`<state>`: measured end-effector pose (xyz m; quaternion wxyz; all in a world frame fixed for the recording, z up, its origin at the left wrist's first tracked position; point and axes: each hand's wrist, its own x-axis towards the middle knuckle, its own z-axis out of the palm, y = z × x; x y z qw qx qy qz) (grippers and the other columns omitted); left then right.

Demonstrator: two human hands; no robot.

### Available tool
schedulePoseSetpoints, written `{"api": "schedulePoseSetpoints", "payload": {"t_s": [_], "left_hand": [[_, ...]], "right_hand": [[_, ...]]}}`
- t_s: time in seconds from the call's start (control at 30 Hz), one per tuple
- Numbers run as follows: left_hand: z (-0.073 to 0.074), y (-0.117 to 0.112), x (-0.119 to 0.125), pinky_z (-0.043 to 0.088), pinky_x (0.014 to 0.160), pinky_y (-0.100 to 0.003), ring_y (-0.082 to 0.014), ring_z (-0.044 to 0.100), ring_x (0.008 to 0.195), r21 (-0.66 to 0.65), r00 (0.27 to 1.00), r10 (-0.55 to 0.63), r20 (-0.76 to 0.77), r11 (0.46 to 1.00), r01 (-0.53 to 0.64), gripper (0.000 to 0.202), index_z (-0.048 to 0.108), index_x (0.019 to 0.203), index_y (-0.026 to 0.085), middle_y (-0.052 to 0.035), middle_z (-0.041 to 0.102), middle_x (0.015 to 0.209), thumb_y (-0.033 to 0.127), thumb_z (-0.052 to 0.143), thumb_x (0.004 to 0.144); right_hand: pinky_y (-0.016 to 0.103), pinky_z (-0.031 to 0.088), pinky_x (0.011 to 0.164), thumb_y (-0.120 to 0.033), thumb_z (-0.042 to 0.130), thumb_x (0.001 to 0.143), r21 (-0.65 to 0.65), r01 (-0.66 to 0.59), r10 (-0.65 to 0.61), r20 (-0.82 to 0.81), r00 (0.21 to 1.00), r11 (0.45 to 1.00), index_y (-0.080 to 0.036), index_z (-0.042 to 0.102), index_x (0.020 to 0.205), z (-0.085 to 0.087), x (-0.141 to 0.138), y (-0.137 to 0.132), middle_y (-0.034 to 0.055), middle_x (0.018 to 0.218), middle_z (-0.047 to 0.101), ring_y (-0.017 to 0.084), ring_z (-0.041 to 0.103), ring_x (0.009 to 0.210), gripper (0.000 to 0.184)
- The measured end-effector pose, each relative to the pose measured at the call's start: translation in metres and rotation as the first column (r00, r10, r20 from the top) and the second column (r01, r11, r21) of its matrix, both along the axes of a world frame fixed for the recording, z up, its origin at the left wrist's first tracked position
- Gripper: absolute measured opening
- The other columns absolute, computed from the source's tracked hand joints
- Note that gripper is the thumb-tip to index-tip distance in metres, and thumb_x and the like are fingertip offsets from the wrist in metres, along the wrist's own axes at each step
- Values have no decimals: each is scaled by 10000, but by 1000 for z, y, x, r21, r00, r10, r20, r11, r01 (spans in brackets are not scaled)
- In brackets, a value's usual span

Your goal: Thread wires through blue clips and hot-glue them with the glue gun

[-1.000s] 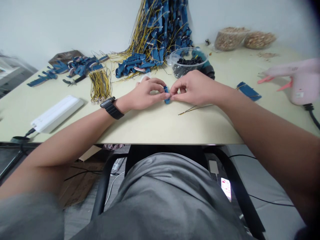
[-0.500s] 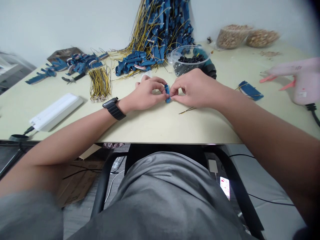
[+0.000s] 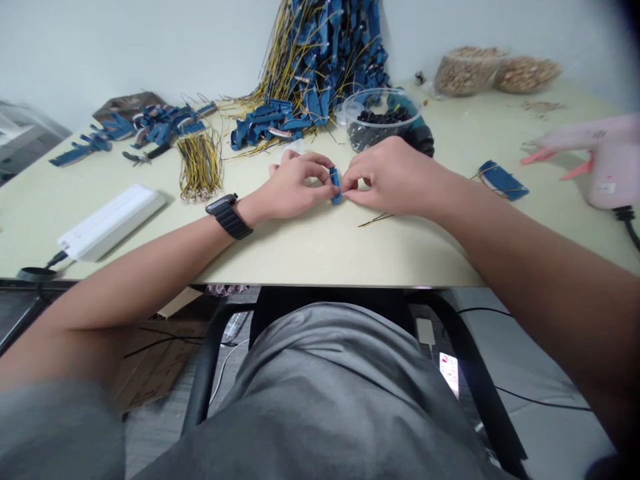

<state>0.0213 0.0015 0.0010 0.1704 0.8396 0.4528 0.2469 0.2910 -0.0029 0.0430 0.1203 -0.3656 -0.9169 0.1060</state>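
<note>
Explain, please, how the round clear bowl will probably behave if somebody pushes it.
The bowl would probably slide rather than roll, since it stands upright. Looking thin-walled, it may flex slightly. The loose black pieces inside could shift.

Soft light, dark upper-right corner.

Pale table (image 3: 310, 257): blue parts (image 3: 263, 125), wire bundle (image 3: 200, 167), tub (image 3: 361, 137), glue gun (image 3: 611, 160).

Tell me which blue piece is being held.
The small, narrow blue piece pinched in the left hand, next to the right hand; the flat blue piece near the pink glue gun and the heaped blue pieces lie apart.
</note>
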Motion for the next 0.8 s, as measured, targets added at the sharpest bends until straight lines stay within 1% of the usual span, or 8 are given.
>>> {"api": "schedulePoseSetpoints", "payload": {"t_s": [0.17,0.33,0.4,0.53,0.67,0.8], "left_hand": [[0,-2,2,329,1425,-918,-534,569,1584,-25,1000,22,-8,999,-23,247,915,1022,272,-68,857,1684,518,932,1006],[-1,0,2,364,1381,-932,-559,538,1600,-31,1000,20,-1,999,-20,244,887,1038,267,-77,845,1683,498,953,1002],[-1,1,2,366,1373,-944,-573,530,1610,-35,1000,25,-12,999,-25,246,884,1033,262,-83,843,1697,495,958,1003],[1,1,2,354,1366,-975,-592,534,1613,-39,999,30,-18,999,-30,239,897,1020,260,-83,843,1705,495,938,1001],[4,0,4,308,1398,-1000,-602,548,1621,-48,998,45,-37,998,-47,211,904,1015,258,-96,828,1715,462,924,966],[3,3,5,329,1420,-978,-592,554,1650,-62,998,44,-51,997,-48,173,896,1011,260,-117,816,1713,420,914,948]], "right_hand": [[494,526,972,-439,782,1096,-4,-11,11,-2,1000,1000,-304,1001,1050,0,0,0,113,1113,931,345,761,1007,262],[500,549,956,-521,817,1070,-28,8,-9,-27,1000,1000,-340,1023,1091,-1,0,1,101,1094,940,361,762,1020,275],[507,554,946,-501,796,1058,-28,13,-14,-33,999,1000,-344,1020,1069,0,0,1,100,1098,946,359,764,1001,274],[511,554,939,-421,750,1026,-27,0,-1,-48,999,1000,-308,998,1010,-1,0,1,112,1127,957,335,770,948,272],[499,564,921,-465,816,1025,-59,35,-39,-79,996,998,-323,1016,1032,-3,1,2,95,1059,946,344,788,972,245],[499,560,929,-371,815,997,-61,23,-28,-93,995,998,-288,1006,995,-2,1,3,104,1027,932,333,797,960,208]]}}
